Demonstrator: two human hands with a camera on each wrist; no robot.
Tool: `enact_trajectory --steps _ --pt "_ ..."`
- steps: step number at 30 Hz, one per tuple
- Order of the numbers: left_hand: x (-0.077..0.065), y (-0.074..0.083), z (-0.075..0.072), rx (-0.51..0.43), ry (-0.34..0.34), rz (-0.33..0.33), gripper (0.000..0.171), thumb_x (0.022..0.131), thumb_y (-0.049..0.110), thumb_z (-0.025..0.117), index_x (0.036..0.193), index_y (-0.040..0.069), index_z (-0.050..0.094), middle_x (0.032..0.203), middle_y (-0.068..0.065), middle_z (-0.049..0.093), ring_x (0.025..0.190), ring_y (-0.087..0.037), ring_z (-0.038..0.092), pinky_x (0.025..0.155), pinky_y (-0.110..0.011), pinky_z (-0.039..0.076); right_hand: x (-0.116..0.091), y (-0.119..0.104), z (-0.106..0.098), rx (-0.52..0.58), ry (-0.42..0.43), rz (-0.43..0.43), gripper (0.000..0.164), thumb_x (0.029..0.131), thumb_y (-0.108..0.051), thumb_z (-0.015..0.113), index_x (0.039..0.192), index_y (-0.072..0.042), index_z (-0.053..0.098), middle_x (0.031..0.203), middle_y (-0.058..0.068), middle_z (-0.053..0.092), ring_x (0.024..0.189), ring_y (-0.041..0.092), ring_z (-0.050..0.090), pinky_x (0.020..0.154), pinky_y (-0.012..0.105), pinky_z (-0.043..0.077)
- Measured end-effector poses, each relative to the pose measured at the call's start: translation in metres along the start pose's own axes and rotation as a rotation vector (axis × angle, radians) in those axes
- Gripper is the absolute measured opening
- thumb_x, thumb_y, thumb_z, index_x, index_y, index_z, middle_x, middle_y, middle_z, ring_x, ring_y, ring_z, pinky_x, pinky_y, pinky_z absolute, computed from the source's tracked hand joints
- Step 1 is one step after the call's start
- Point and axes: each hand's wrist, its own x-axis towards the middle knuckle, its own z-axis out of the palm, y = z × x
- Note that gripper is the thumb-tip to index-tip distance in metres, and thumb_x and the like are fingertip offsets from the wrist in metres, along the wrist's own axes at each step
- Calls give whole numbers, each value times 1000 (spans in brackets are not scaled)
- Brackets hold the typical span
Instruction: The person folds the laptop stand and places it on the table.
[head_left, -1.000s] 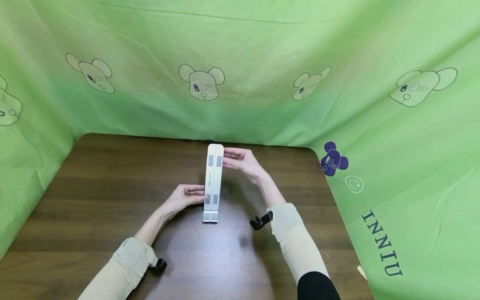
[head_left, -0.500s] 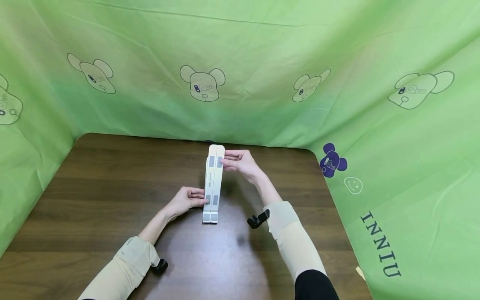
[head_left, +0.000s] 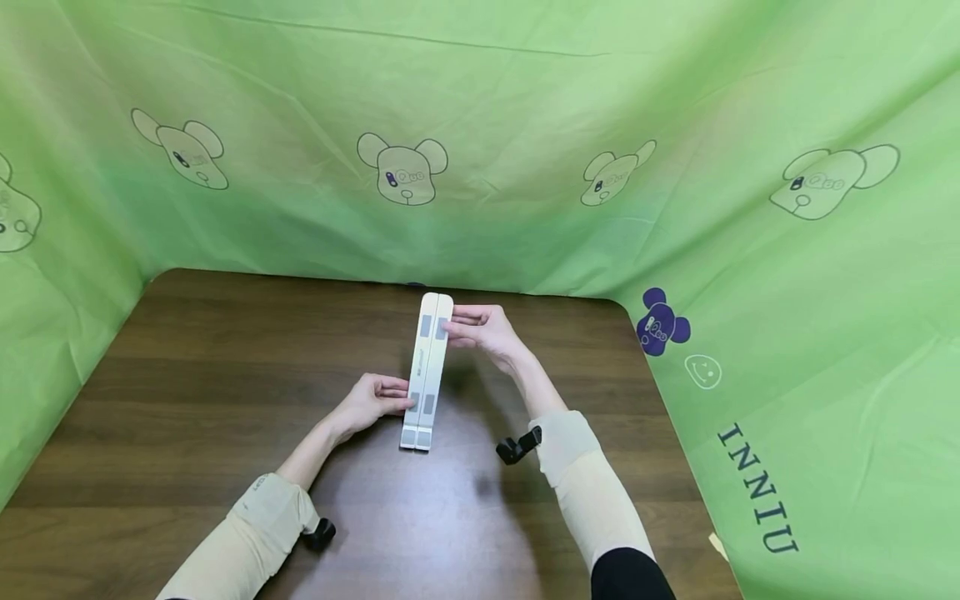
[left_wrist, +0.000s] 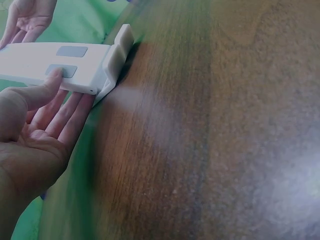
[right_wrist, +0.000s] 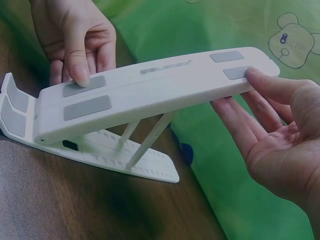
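Note:
A white folding laptop stand (head_left: pixel 427 367) with grey pads is near the middle of the table, its two long bars side by side. In the right wrist view its upper part is raised on thin struts (right_wrist: pixel 150 140) over a notched base (right_wrist: pixel 155 162). My left hand (head_left: pixel 369 400) pinches the near end, thumb on a grey pad (left_wrist: pixel 61 71) and fingers beneath. At the far end my right hand (head_left: pixel 487 333) grips likewise, its thumb on another pad (right_wrist: pixel 236 73). Two padded lips (right_wrist: pixel 15 112) turn up at the near end.
The brown wooden table (head_left: pixel 225 375) is bordered by a green cloth (head_left: pixel 480 233) printed with bear heads, at the back and both sides. Black camera mounts (head_left: pixel 517 446) stick out from both sleeves. A small pale piece (head_left: pixel 717 546) lies at the right edge.
The laptop stand has turned slightly, its near end shifting left and its far end right. My right thumb has come from the stand's side onto its top face.

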Motion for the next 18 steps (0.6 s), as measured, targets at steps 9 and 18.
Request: enact_trajectory --steps 9,18 --pt "4 1 -2 -17 9 -29 42 102 -5 72 137 -24 60 129 -36 74 101 -3 75 90 -22 66 -5 0 -1 32 41 -5 50 100 13 68 148 18 55 141 39 63 86 9 81 105 53 61" --pt "8 0 -4 -40 20 -39 43 102 -7 70 139 -24 59 131 -37 72 99 1 74 90 -20 65 -11 4 1 93 106 -23 49 100 14 67 148 18 55 133 32 72 85 8 81 95 39 68"
